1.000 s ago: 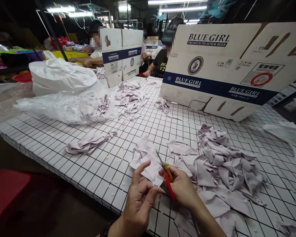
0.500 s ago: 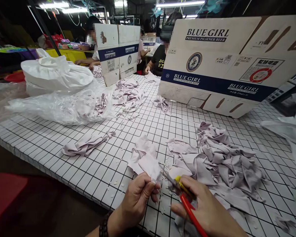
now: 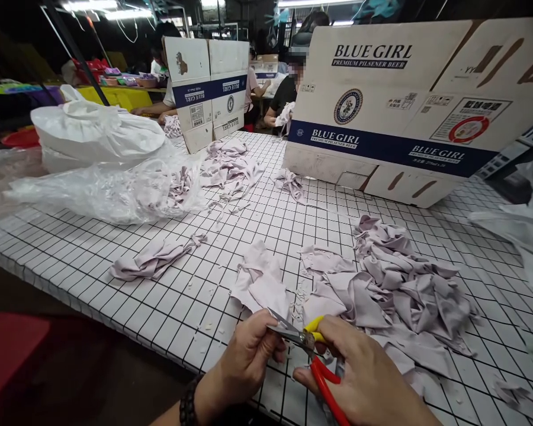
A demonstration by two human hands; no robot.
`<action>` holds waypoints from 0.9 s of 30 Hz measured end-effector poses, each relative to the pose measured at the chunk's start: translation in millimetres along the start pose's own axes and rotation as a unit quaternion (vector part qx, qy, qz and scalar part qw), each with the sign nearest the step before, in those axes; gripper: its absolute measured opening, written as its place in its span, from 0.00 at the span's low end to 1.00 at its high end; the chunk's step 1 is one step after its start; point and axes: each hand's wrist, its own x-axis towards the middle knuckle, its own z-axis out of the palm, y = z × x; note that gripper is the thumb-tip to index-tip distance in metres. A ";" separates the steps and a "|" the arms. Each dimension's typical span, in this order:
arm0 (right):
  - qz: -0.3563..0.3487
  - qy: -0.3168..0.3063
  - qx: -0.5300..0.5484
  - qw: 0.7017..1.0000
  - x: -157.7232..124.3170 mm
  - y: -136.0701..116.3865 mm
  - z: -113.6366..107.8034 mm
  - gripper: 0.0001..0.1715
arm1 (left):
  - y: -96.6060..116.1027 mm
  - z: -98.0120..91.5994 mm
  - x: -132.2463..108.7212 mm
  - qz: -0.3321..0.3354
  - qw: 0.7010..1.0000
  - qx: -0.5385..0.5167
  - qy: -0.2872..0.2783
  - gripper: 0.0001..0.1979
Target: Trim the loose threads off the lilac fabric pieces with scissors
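Note:
My left hand [image 3: 249,352] is closed, thumb against the fingers, pinching the near edge of a pale pinkish-grey fabric piece [image 3: 263,283] that lies spread on the table. In my right hand [image 3: 366,370] is a pair of scissors [image 3: 308,339] with one yellow and one red handle. Its blades stand parted and point left, at the fabric edge beside my left thumb and fingertips. Whether they touch the cloth I cannot tell. Just right of the scissors lies a heap of similar fabric pieces [image 3: 420,290], with small cut scraps [image 3: 299,296] scattered nearby.
The table carries a white cloth with a black grid [image 3: 169,307]. A twisted fabric piece [image 3: 153,260] lies at left, a clear plastic bag [image 3: 115,192] behind it. Two cardboard sheets [image 3: 373,89] stand upright further back. A co-worker in black [image 3: 282,100] handles cloth beyond them.
The scissors have moved left and down, their blades now at my left fingertips. The co-worker in black has lifted a cloth piece. My left hand's pinch stays nearly in place.

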 end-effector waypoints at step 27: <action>-0.060 0.069 -0.059 0.994 6.2 1.8 8.8 0.21 | 5.9 -4.5 1.6 -0.023 0.999 0.046 0.000 0.18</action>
